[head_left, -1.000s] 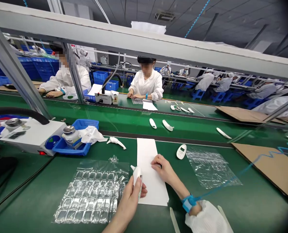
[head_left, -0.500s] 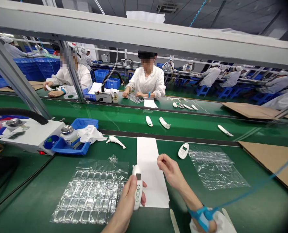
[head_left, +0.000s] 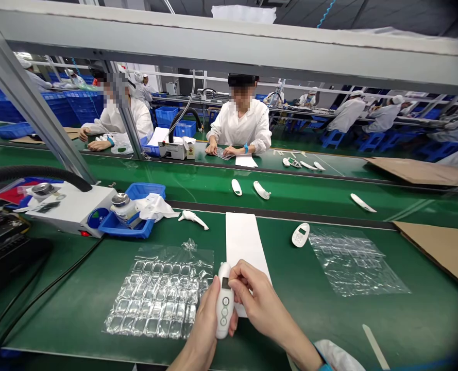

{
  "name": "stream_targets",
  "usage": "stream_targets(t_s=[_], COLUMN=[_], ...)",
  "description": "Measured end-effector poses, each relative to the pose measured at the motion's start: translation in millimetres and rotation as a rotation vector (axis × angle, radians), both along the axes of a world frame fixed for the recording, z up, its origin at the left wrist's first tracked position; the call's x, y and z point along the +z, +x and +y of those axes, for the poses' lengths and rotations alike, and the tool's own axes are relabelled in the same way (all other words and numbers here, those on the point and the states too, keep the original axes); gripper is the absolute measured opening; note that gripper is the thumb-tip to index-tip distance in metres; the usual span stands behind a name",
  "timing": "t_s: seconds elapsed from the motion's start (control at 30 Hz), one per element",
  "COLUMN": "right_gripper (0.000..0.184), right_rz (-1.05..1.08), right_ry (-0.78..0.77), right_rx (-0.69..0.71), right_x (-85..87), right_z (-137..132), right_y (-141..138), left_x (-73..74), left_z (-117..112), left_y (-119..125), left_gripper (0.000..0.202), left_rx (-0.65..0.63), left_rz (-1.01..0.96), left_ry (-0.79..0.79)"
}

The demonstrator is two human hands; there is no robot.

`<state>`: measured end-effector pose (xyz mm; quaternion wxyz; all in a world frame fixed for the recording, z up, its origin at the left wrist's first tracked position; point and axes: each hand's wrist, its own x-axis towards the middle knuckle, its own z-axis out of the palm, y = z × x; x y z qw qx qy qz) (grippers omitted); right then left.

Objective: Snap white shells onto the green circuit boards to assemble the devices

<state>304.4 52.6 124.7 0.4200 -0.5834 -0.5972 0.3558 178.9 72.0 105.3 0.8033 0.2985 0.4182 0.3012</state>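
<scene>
My left hand (head_left: 206, 314) is wrapped round a white handheld thermometer (head_left: 224, 319), which has a small dark screen and a column of round buttons. It is held upright, buttons facing me. My right hand (head_left: 254, 288) is pinched at the screen's right edge; whatever its fingertips hold is too small or hidden to make out. Behind the hands lies a sheet of white paper (head_left: 244, 234). To the left, a clear plastic blister tray (head_left: 151, 304) rests on the green bench.
A white shell (head_left: 300, 235) and clear plastic film (head_left: 356, 263) lie right; a white curved part (head_left: 193, 218) lies left. Beyond stand a blue tray (head_left: 126, 230) with a bottle and a white box (head_left: 74, 203). White shells sit on the green conveyor (head_left: 198, 186). A co-worker (head_left: 240, 123) sits opposite.
My right hand has moved left from above the paper to the thermometer's screen. The thermometer stays in my left hand. The view has shifted slightly.
</scene>
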Motion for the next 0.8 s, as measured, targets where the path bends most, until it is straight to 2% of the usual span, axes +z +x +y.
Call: stream_targets(t_s=[0.8], right_gripper=[0.017], right_rz=[0.011], right_ry=[-0.029], right_rx=[0.015], right_x=[-5.8], right_z=[4.4], right_y=[-2.1], left_x=[3.3], left_z=[0.3], left_y=[-4.9], left_gripper=[0.055], left_rx=[-0.036], left_rz=[0.052], left_ry=[0.035])
